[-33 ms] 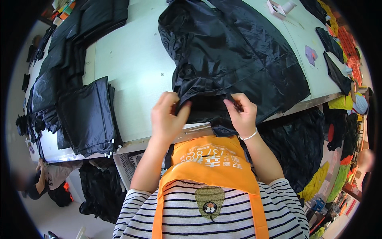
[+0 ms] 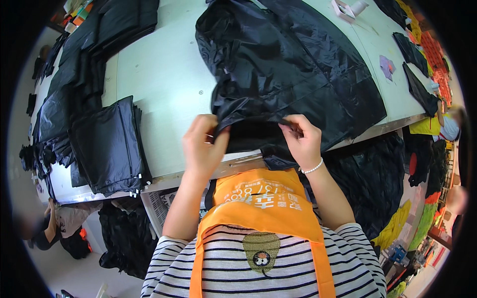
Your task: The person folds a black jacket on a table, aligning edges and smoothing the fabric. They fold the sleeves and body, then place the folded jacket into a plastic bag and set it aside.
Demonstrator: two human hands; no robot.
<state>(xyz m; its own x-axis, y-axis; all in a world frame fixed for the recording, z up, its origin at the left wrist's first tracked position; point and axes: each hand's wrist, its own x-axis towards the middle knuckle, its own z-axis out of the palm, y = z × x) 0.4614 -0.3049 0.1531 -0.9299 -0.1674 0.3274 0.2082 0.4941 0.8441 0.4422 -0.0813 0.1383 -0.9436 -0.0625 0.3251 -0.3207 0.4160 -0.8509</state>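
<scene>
A shiny black jacket (image 2: 278,64) lies spread over the table, its near edge hanging slightly past the table's front. My left hand (image 2: 202,144) pinches one side of an opening in the black fabric between thumb and fingers. Opposite it, my right hand (image 2: 302,139), with a white bead bracelet (image 2: 313,167) at the wrist, grips the other side. Between the two hands the edge is stretched fairly straight, and the dark inside of the opening shows below it. Whether the opening belongs to a sleeve, a hood or the hem, I cannot tell.
Folded black garments (image 2: 104,144) are stacked left on the pale table (image 2: 154,94), with more piled behind. A small pink box (image 2: 343,11) and a purple scrap (image 2: 386,67) lie at the right. Dark cloth (image 2: 372,184) hangs below the table edge. Other people are at both sides.
My left hand has shifted slightly left, and the fabric edge between my hands is pulled straighter and flatter. My right hand stays nearly in place.
</scene>
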